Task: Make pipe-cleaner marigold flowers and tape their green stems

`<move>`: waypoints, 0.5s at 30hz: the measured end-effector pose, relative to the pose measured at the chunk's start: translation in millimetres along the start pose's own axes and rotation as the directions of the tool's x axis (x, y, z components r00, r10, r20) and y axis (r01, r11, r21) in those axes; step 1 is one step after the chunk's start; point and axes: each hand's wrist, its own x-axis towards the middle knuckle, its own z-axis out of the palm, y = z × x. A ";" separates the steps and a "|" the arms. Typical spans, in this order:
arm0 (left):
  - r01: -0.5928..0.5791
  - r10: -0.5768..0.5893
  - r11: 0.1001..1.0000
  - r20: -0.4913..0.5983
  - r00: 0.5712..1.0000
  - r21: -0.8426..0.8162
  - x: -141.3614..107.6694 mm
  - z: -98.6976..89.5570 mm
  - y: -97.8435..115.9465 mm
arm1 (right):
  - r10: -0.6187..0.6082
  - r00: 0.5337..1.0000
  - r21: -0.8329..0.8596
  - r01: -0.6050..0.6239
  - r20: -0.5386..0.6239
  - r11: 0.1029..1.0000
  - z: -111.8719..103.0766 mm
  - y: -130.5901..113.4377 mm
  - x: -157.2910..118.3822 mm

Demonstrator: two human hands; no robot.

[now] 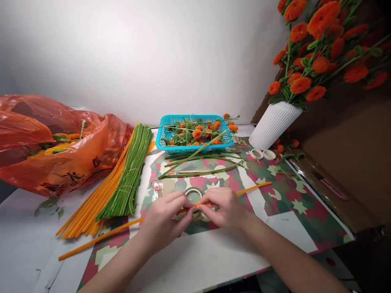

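Observation:
My left hand (166, 217) and my right hand (224, 207) meet at the middle of the table, fingertips nearly touching. Both pinch a long orange pipe cleaner (100, 239), whose one end reaches down to the lower left and whose other end points to the right. Just behind my fingertips lies a roll of green tape (200, 190), partly hidden by the hands. Beyond it, several loose green stems (210, 171) are spread before a blue basket (195, 151) holding orange flowers and green pieces.
On the left are a bundle of green pipe cleaners (128, 183), orange ones (91, 203) under it, and an orange plastic bag (88, 158). At right stand a white vase (273, 124) with orange flowers, two white tape rolls (269, 154) and a pink cutter (331, 188).

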 end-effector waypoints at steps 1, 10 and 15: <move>-0.115 0.120 0.990 -0.049 0.992 0.085 -0.8 1.1 -0.9 | 0.122 0.990 0.126 -0.129 0.065 0.984 -3.2 -0.8 1.4; -0.490 0.542 0.764 -0.006 0.840 0.421 -2.7 1.2 0.9 | 0.292 0.510 0.473 -0.860 0.809 0.190 -14.5 9.2 5.1; -0.468 0.521 0.774 -0.010 0.853 0.428 -3.3 3.2 -1.2 | 0.344 0.542 0.530 -0.837 0.766 0.137 -8.6 12.0 6.2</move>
